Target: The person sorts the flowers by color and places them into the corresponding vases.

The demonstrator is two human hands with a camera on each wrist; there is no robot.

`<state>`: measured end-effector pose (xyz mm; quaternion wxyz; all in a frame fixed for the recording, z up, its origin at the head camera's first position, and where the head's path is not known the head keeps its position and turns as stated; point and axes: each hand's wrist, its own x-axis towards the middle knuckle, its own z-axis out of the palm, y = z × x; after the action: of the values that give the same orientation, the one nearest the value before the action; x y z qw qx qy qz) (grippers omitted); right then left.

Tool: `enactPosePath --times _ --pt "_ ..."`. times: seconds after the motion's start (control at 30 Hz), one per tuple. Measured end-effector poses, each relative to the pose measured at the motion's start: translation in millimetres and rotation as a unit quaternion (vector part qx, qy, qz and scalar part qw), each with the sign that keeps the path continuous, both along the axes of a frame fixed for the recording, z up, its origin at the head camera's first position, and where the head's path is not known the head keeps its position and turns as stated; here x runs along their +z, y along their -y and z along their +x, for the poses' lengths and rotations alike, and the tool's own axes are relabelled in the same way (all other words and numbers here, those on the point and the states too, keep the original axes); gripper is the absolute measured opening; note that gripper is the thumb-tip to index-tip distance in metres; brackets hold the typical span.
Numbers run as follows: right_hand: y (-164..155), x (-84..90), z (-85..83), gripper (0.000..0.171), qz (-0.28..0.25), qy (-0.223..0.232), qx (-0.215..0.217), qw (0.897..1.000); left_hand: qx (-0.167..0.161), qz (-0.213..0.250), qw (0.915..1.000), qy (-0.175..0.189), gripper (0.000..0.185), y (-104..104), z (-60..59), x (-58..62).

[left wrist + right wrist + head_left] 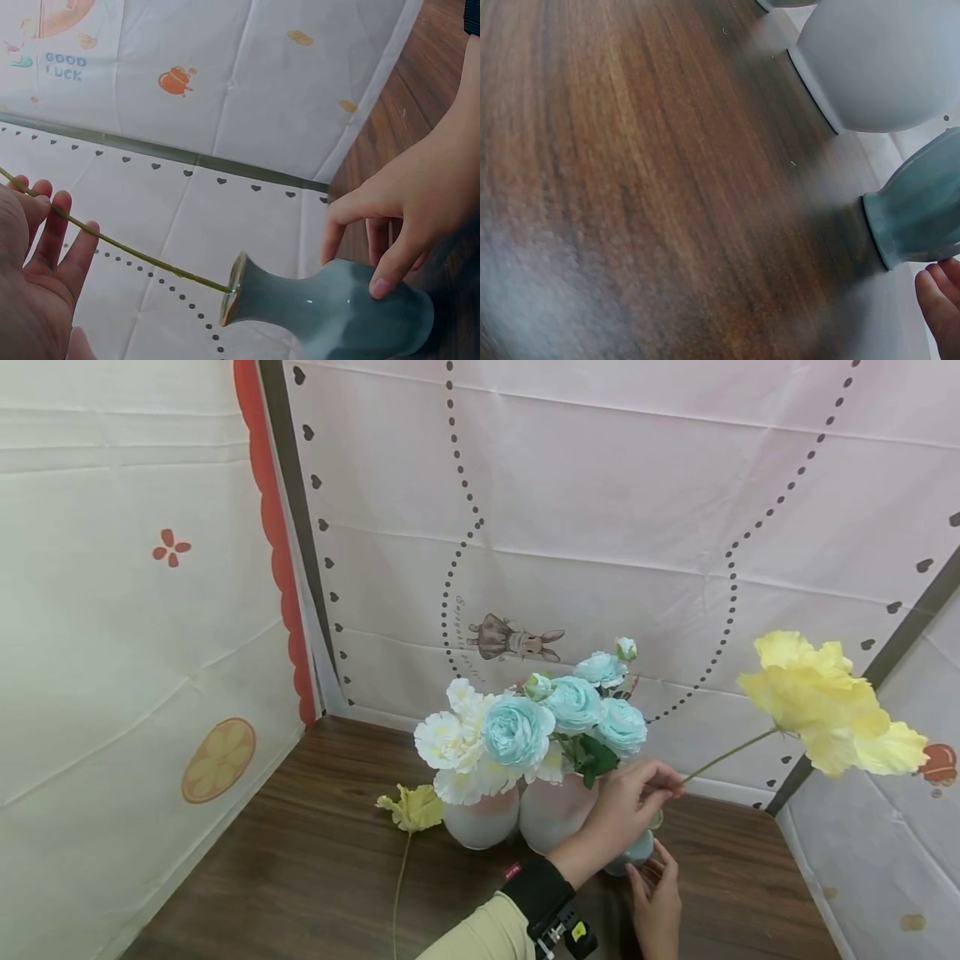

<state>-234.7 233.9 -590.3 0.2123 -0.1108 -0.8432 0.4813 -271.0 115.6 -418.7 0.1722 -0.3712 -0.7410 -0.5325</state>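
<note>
A large yellow artificial flower leans to the right in the head view, its thin green stem pinched by my left hand. The lower end of that stem sits in the flared mouth of a small blue-green vase. My right hand holds the vase by its body, thumb on one side and fingers on the other. In the right wrist view, fingertips touch the vase near its base. My left forearm partly covers the vase in the head view.
Left of the vase stand two round white-and-pink vases with blue flowers and white flowers. Another yellow flower lies on the dark wooden table. Printed cloth walls enclose the back and sides.
</note>
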Motion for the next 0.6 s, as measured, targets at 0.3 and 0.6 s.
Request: enactPosePath --times 0.3,0.6 --pt "-2 3.6 0.1 0.059 -0.011 0.039 0.009 0.999 0.033 -0.011 0.9987 0.037 0.014 -4 -2.8 -7.8" --pt "-4 1.5 -0.4 0.060 -0.002 0.047 0.018 0.999 0.162 -0.239 0.9333 0.213 0.048 -13 -7.3 -23.8"
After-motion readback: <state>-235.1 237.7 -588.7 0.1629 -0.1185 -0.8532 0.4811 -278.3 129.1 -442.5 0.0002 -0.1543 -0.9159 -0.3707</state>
